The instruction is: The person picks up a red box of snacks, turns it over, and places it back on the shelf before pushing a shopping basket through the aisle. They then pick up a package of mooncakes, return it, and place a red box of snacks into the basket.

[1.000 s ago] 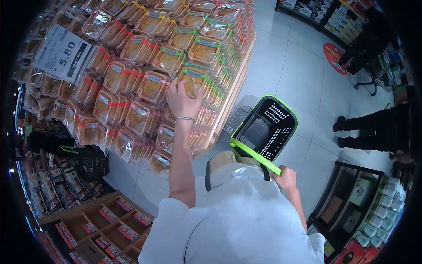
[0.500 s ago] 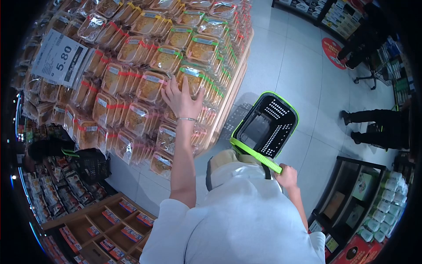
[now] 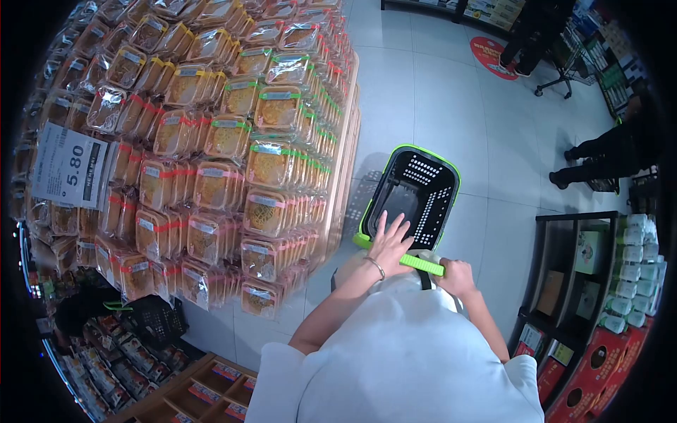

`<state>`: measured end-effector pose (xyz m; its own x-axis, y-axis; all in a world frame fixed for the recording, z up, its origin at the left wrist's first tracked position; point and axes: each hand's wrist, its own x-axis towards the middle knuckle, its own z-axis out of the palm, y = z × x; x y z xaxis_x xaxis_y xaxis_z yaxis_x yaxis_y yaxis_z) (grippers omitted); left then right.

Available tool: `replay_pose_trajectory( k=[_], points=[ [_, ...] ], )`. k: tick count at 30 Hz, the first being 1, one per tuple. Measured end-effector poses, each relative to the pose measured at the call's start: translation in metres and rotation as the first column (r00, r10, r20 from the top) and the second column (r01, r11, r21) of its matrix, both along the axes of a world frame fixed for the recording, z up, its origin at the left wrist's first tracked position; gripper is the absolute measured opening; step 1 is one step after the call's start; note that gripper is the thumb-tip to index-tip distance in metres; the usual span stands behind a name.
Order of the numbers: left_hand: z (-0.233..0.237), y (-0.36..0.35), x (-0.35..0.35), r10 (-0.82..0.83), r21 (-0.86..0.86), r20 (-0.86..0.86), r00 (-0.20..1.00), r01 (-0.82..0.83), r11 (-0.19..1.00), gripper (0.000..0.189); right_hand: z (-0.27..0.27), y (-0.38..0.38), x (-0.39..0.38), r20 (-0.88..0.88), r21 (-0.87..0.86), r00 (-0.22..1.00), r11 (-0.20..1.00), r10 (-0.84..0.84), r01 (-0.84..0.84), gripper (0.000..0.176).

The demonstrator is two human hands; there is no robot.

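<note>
My right hand is wrapped round the bright green handle of a black shopping basket. The basket has a green rim and perforated walls, and shows nothing inside. With fingers spread and holding nothing, my left hand overlaps the basket's near end and part of the handle; a bracelet circles its wrist. To the left rises a stack of clear-wrapped packaged baked goods with red, green, yellow and pink tape strips. A price sign reading 5.80 stands among them.
A wooden ledge edges the stack. People in dark clothes stand at the upper right near a cart, another at the right. A dark shelf is at lower right, wooden bins at lower left.
My left hand has left the packages and come right, over the basket. The view has shifted, so the stack sits lower and further left. My right hand keeps its hold on the handle.
</note>
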<state>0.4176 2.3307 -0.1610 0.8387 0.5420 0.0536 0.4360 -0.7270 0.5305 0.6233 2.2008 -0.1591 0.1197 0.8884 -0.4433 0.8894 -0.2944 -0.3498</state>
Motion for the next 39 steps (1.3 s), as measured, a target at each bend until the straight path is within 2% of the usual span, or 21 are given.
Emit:
replay_pose_trajectory(
  k=[1,2,3,5,6,8,12,17,21,23,27,32,37,39],
  points=[
    [-0.025,-0.004,0.005,-0.007,-0.037,-0.176,0.984,0.000,0.999,0.054,0.000,-0.001,-0.001,0.002,-0.001,1.000,1.000,-0.007,0.007,0.024],
    [-0.027,-0.002,0.008,-0.020,-0.071,-0.346,0.938,-0.005,0.997,0.040,-0.001,-0.001,-0.002,0.000,0.009,1.000,1.000,-0.013,0.013,0.023],
    [-0.029,-0.001,0.008,-0.031,-0.071,-0.346,0.938,0.007,0.997,0.040,-0.001,-0.002,-0.004,-0.003,0.018,1.000,1.000,-0.022,0.022,0.022],
    [-0.028,0.001,0.007,-0.065,-0.169,-0.330,0.942,0.008,0.986,0.024,0.000,0.002,-0.006,0.002,0.021,1.000,0.999,-0.031,0.030,0.020],
    [-0.024,0.003,0.007,-0.077,-0.168,-0.329,0.941,0.022,0.986,0.024,0.000,0.005,-0.005,0.006,0.027,1.000,0.999,-0.026,0.026,0.018],
    [-0.020,0.007,0.007,-0.036,-0.223,-0.350,0.936,-0.045,0.974,0.018,-0.005,0.009,-0.002,0.012,0.020,0.999,0.999,-0.033,0.033,0.019],
    [-0.025,0.015,0.009,-0.058,-0.175,-0.299,0.952,0.006,0.985,0.018,-0.011,0.024,0.009,0.039,0.006,0.999,1.000,0.003,-0.003,0.019],
    [-0.024,0.023,0.019,-0.025,-0.141,-0.317,0.948,-0.021,0.990,0.017,-0.012,0.031,0.018,0.046,0.047,0.999,0.999,-0.017,0.015,0.020],
    [-0.026,0.019,0.020,-0.053,-0.123,-0.302,0.952,0.016,0.992,0.020,-0.010,0.027,0.017,0.068,-0.010,0.998,1.000,-0.019,0.019,0.019],
    [-0.035,0.013,0.014,-0.058,-0.035,-0.239,0.969,0.051,0.998,0.025,-0.007,0.019,0.009,0.081,-0.052,0.997,0.998,-0.021,0.025,0.019],
    [-0.043,-0.008,-0.002,-0.076,0.014,-0.217,0.973,0.081,0.997,0.030,-0.001,-0.002,-0.008,0.062,-0.028,0.996,0.998,-0.060,0.062,0.021],
    [-0.044,-0.032,-0.013,-0.023,0.092,-0.133,0.991,0.035,0.995,0.030,-0.004,-0.021,-0.015,0.046,0.028,0.997,0.998,-0.066,0.065,0.019],
    [-0.043,-0.049,-0.013,0.014,0.147,-0.124,0.992,0.004,0.989,0.031,-0.006,-0.044,-0.009,0.017,0.061,1.000,0.998,-0.026,0.025,0.018],
    [-0.042,-0.061,-0.009,0.014,0.226,-0.173,0.985,0.026,0.974,0.041,-0.003,-0.048,-0.005,0.019,0.093,1.000,0.995,-0.023,0.022,0.019]
  ],
)
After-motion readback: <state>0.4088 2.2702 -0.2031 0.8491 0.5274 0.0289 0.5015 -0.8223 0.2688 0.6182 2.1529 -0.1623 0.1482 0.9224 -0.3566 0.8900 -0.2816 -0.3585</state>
